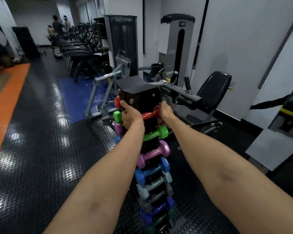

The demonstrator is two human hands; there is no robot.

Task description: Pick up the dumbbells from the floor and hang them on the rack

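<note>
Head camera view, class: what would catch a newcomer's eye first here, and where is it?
The tall black rack at centre, stacked top to bottom with bright vinyl dumbbells: red, green, pink, blue. At its top, the left hand and right hand reach the red pair. An orange floor strip runs along the left.

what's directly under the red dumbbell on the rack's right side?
Under the red dumbbell sits a green dumbbell, then pink and blue. The right hand covers the red one's right end.
</note>
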